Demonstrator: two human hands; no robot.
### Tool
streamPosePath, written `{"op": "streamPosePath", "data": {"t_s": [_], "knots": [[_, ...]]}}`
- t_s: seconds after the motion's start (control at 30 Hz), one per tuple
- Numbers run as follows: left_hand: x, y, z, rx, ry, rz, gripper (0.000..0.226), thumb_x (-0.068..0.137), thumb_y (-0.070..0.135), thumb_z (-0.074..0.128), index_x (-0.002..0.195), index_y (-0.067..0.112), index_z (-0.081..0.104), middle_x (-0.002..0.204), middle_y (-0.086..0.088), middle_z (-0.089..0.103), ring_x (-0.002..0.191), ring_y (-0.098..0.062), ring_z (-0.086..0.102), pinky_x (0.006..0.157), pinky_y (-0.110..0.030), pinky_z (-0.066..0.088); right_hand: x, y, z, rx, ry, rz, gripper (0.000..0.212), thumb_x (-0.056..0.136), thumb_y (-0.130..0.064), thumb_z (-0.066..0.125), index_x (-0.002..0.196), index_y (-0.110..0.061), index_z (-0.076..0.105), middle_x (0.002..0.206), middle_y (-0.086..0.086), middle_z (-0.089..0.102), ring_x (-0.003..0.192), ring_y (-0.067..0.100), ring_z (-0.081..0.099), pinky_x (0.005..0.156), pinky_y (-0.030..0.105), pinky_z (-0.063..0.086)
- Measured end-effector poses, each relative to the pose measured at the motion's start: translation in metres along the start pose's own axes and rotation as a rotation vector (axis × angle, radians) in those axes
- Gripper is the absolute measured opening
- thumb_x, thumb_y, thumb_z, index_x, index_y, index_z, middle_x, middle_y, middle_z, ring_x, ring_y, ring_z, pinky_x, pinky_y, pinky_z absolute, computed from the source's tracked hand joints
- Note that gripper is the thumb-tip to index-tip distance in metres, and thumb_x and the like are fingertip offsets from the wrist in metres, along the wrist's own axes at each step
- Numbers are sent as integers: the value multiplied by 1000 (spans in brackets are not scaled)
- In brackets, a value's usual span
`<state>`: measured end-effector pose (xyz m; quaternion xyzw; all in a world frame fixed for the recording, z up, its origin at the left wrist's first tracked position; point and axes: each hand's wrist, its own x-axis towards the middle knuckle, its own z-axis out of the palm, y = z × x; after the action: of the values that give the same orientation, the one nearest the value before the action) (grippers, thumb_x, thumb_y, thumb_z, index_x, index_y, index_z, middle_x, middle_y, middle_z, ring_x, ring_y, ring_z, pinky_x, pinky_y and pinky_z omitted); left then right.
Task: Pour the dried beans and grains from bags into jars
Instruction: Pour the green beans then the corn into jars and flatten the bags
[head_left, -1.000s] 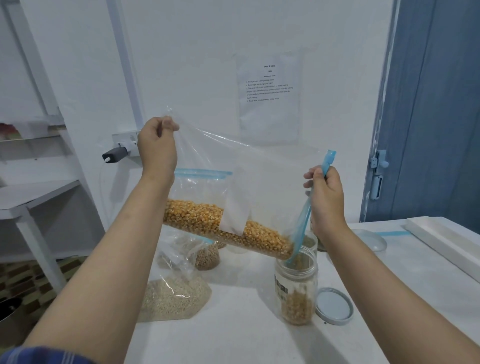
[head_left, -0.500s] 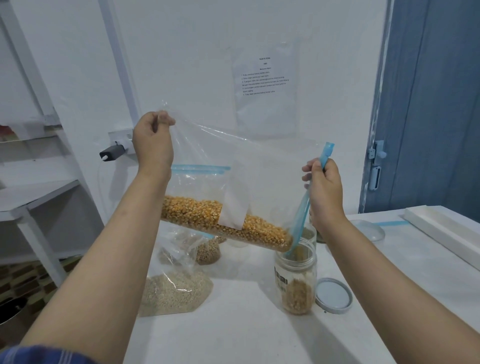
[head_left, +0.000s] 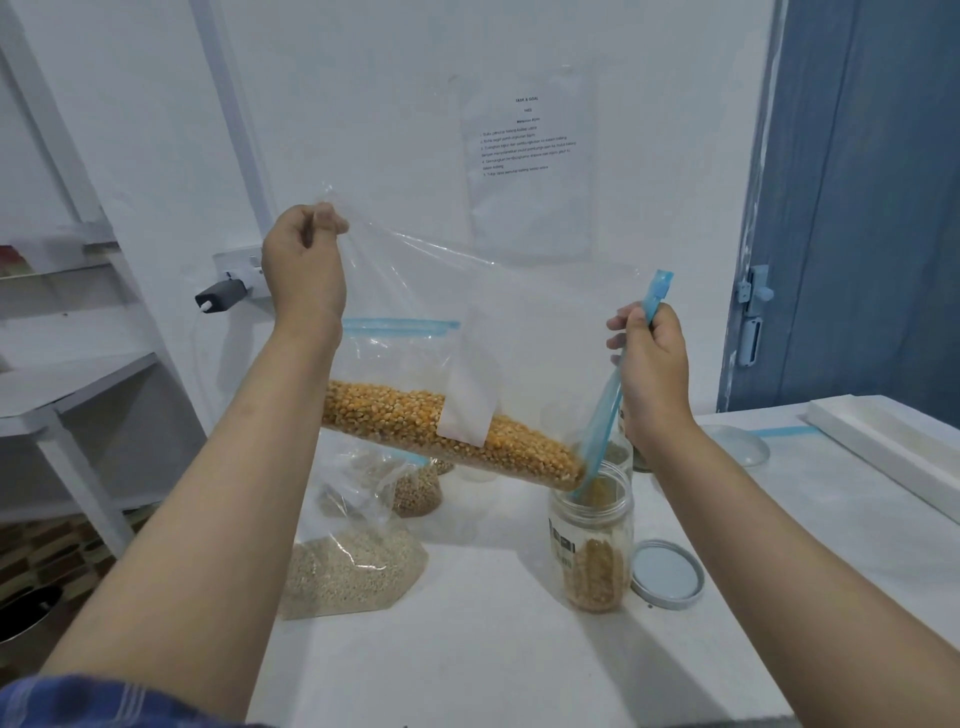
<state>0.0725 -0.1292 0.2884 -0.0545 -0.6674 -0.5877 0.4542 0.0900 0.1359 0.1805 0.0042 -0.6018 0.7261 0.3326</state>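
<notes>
**One bag tipped over one open jar**

We see one clear zip bag (head_left: 498, 332) of yellow corn kernels (head_left: 447, 431) held in the air above the bench (head_left: 467, 649), slanted down to the right, its blue zip edge dipping into the mouth of one open glass jar (head_left: 592, 545). The jar stands upright on the bench and holds kernels in its lower part. Our left hand (head_left: 304, 270) pinches the bag's raised corner between curled fingers (head_left: 324, 221); our right hand (head_left: 652, 364) grips the blue zip strip (head_left: 655, 293), fingers clenched round it.

One grey lid (head_left: 667, 574) lies flat just beside the jar, on its right. We count two more bags on the bench: one of pale grain (head_left: 348, 571) left of the jar and one of brownish grain (head_left: 415, 491) behind it. At least one more jar (head_left: 615, 454) stands behind the open one, largely hidden. A clear round dish (head_left: 740, 444) sits farther right.

One white tray (head_left: 883, 447) runs along the bench's right side. Bare bench lies in front of the jar up to the near edge. The left edge falls away to the floor beside a white shelf (head_left: 78, 384); the wall (head_left: 363, 104) closes off the back.
</notes>
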Motion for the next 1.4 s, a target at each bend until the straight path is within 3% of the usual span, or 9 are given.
{"op": "streamPosePath", "data": {"t_s": [0.57,0.77,1.13,1.4], "knots": [[-1,0,2,-22,12,-14,30,101,24,49,73,30,59,80,16,59,76,2,52,90,-22,46,0,2,-1,3,4,2,18,106,-20,37,98,-18,53,92,-7,60,80,9,52,83,28,44],[-2,-1,4,-36,20,-18,30,101,21,50,73,28,58,77,16,59,72,10,53,89,-20,45,1,3,-1,-4,3,7,18,106,-21,37,98,-18,53,93,-7,60,80,9,52,85,30,45],[1,-2,3,-21,2,6,31,99,25,50,69,30,58,85,4,55,78,-6,49,81,-18,42,1,0,-3,-13,2,9,22,105,-20,37,91,-25,52,91,-8,60,78,9,51,80,25,42],[0,2,4,-23,11,7,31,99,23,51,70,30,58,79,13,57,77,-3,51,85,-19,44,0,-3,-4,13,-6,35,22,105,-18,38,89,-25,52,91,-7,60,79,10,51,81,26,41]]}}
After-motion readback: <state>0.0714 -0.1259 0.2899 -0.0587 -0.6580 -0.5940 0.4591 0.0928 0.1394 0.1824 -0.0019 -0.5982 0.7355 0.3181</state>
